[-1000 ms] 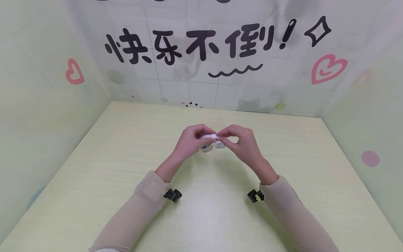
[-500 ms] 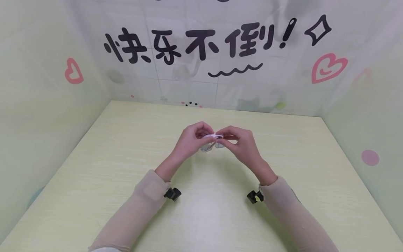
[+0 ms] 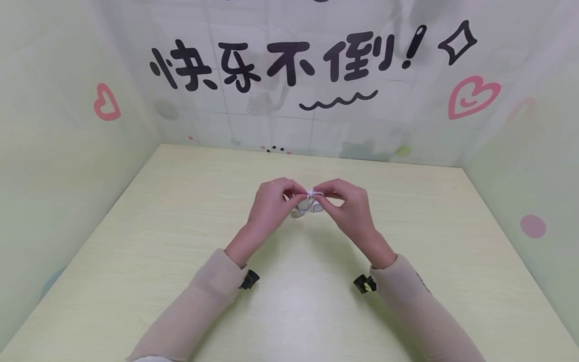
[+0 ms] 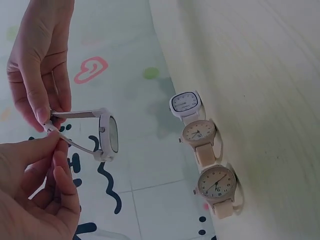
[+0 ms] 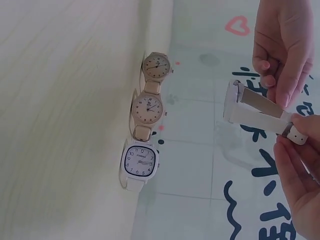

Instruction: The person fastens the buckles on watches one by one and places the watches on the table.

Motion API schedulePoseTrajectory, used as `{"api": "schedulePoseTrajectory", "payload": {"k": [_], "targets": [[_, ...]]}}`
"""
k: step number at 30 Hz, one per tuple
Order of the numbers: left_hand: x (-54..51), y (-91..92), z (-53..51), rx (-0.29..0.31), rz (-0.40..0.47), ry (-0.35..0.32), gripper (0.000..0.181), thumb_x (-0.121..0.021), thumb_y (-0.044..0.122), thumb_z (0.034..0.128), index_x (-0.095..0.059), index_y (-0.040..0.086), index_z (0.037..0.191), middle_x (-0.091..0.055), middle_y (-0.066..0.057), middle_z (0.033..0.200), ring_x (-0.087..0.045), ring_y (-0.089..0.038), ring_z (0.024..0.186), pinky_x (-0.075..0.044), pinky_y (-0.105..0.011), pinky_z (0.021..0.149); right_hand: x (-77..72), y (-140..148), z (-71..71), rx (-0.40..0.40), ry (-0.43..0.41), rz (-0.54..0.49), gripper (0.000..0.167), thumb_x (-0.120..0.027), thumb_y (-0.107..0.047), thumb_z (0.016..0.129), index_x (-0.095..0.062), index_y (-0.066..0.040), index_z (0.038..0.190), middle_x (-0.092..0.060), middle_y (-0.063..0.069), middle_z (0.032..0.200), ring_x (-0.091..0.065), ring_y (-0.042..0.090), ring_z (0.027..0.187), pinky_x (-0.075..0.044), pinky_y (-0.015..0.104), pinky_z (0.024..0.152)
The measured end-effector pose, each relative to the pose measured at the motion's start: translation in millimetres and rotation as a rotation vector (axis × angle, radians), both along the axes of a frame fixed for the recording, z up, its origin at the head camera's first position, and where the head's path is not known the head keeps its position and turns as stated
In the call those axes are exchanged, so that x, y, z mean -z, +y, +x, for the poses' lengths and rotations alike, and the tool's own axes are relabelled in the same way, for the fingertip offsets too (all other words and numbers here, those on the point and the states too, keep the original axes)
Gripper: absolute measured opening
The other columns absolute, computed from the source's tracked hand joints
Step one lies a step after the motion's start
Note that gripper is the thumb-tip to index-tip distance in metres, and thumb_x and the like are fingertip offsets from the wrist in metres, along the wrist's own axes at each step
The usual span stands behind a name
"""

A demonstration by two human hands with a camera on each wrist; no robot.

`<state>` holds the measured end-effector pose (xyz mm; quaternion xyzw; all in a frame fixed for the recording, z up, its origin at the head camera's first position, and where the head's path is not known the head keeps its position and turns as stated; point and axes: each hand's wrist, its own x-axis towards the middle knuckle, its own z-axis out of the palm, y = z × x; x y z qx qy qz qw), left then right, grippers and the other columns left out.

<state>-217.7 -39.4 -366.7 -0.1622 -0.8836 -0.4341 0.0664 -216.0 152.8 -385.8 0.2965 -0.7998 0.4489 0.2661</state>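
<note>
Both hands hold a white wristwatch [image 4: 108, 136] in the air, its strap bent into a long loop with the two ends brought together. My left hand [image 3: 273, 203] pinches the strap ends between thumb and fingers. From the other side, the fingertips of my right hand [image 3: 348, 203] pinch the strap near its metal buckle [image 5: 287, 130]. The right wrist view shows strap holes beside that buckle. Whether the strap end passes through it is hard to tell, as fingers cover part. The watch case is turned edge-on in both wrist views.
Past the hands, three more watches stand in a row on the pale wooden table [image 3: 203, 201]: a white square-faced one [image 5: 140, 161], a round beige one [image 5: 148, 108] and another round beige one [image 5: 156, 66]. Printed wall sheets [image 3: 271, 125] enclose the back and sides.
My left hand has turned a little and its fingers have shifted on the strap. The white strap between the hands has changed angle. Both arms stay nearly in place.
</note>
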Motion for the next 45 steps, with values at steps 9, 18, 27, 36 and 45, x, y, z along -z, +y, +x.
{"api": "schedulePoseTrajectory", "payload": {"k": [9,18,27,36,45], "targets": [[8.1,-3.0,-15.5,0.051,0.297,-0.437,0.027,-0.067,0.027,0.0964,-0.074,0.006,0.11,-0.072,-0.014,0.1,-0.059,-0.013,0.078,-0.05,-0.023,0.064,0.0,0.9,-0.6,0.021,0.067,0.08,0.017,-0.081,-0.003,0.081,-0.074,-0.002,0.096,-0.076,0.009,0.091,-0.074,0.018,0.082,-0.062,0.031,0.078],[15.0,-5.9,-24.0,0.161,0.542,-0.684,0.024,-0.058,0.016,0.1,-0.066,-0.005,0.111,-0.062,0.004,0.082,-0.055,-0.008,0.078,-0.047,-0.017,0.067,-4.1,-6.1,3.1,0.044,0.1,0.252,0.023,-0.081,-0.009,0.083,-0.072,-0.004,0.104,-0.075,0.007,0.097,-0.071,0.019,0.087,-0.06,0.034,0.076],[12.3,-7.8,-23.1,0.144,0.483,-0.61,0.018,-0.056,0.018,0.0978,-0.067,0.004,0.097,-0.059,0.004,0.082,-0.053,-0.009,0.079,-0.046,-0.019,0.067,-5.0,-12.2,3.1,0.07,0.061,0.245,0.017,-0.079,-0.009,0.085,-0.074,-0.005,0.101,-0.077,0.008,0.094,-0.071,0.018,0.081,-0.058,0.033,0.068],[15.2,-10.9,-27.0,0.103,0.448,-0.521,0.02,-0.054,0.018,0.0978,-0.064,0.002,0.093,-0.057,0.002,0.08,-0.052,-0.012,0.08,-0.049,-0.03,0.082,-3.1,-8.2,1.7,0.097,0.02,0.222,0.015,-0.078,-0.009,0.086,-0.075,-0.005,0.1,-0.077,0.006,0.093,-0.069,0.014,0.079,-0.055,0.029,0.066],[17.4,-10.2,-29.2,0.159,0.401,-0.476,0.022,-0.059,0.019,0.0989,-0.063,0.0,0.109,-0.061,0.001,0.088,-0.056,-0.023,0.09,-0.05,-0.034,0.085,-3.6,-0.6,-0.3,0.091,0.003,0.125,0.015,-0.078,-0.006,0.085,-0.075,-0.003,0.099,-0.077,0.01,0.094,-0.073,0.018,0.082,-0.062,0.034,0.075]]}}
